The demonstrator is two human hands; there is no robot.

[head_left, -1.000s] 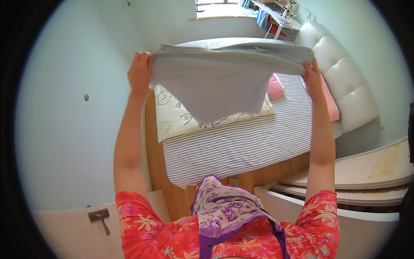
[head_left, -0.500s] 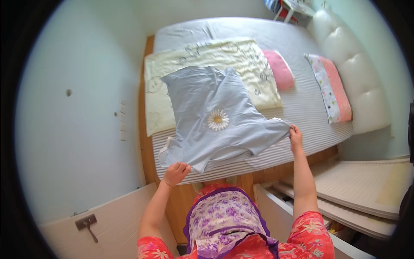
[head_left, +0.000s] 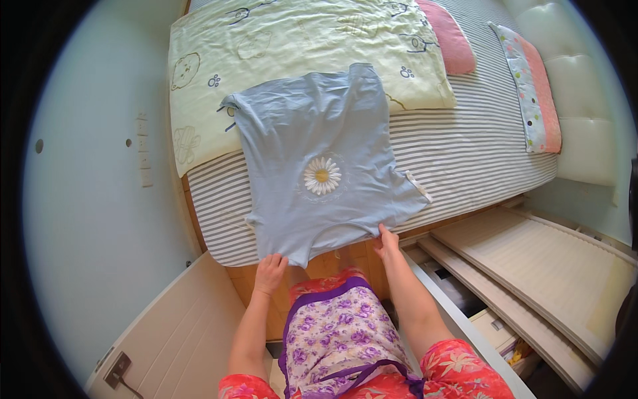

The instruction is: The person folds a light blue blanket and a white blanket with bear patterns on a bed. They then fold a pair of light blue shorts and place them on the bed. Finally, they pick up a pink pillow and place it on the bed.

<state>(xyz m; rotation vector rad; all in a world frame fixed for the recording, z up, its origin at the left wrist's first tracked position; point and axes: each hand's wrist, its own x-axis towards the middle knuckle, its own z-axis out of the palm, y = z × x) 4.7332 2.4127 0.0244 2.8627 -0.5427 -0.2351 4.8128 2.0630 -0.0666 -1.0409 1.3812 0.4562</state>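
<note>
A light blue T-shirt [head_left: 286, 139] with a white and yellow daisy [head_left: 322, 176] on its front lies spread over the near side of the bed. Its neckline faces me, and its hem reaches onto a pale green blanket. At the left shoulder, my left hand [head_left: 271, 272] is closed on the fabric. My right hand [head_left: 385, 242] pinches the shirt beside the right end of the neckline. The right sleeve [head_left: 417, 187] rests free on the striped sheet.
The blanket [head_left: 299, 40] covers the far left of the bed, beside a pink pillow [head_left: 450, 36]. Another pillow [head_left: 530, 90] lies by the padded headboard [head_left: 585, 120]. An open white door [head_left: 173, 326] stands at left. Pale panels [head_left: 531, 259] lean over an open drawer at right.
My right hand has let go of the right sleeve and moved left to the neckline's shoulder edge. The shirt has dropped flatter onto the bed. My view has tipped closer and lower.
</note>
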